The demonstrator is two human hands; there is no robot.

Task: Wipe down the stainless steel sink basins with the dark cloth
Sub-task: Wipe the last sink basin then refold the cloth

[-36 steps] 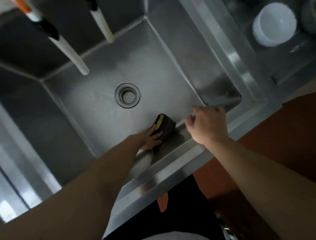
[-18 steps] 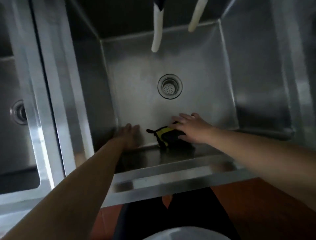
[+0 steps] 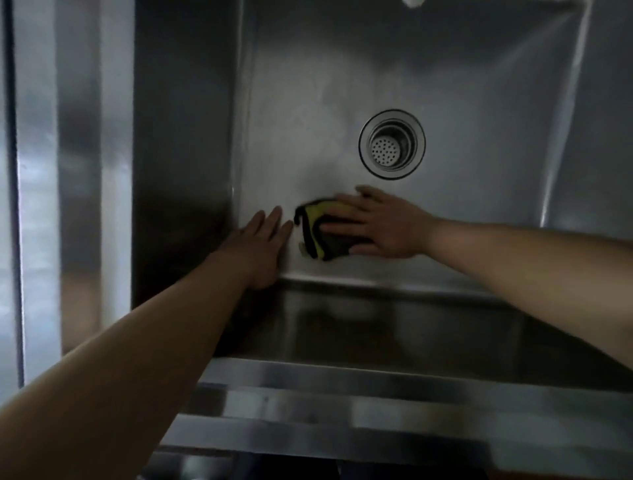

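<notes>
The dark cloth [image 3: 317, 231], black with a yellow patch, lies on the floor of the stainless steel sink basin [image 3: 308, 120] near its front wall. My right hand [image 3: 380, 224] presses flat on top of the cloth, fingers spread and pointing left. My left hand [image 3: 263, 245] rests flat on the basin floor just left of the cloth, in the front left corner, holding nothing. The round drain strainer [image 3: 392, 144] sits behind my right hand.
The basin's front rim [image 3: 342, 387] runs across the bottom of the view. A steel divider [image 3: 78, 171] stands on the left. A white hose tip [image 3: 414, 2] hangs at the top edge.
The cloth passed from my left hand to my right. The right hand came off the front rim onto the cloth and has pushed it slightly left. The view moved closer to the basin.
</notes>
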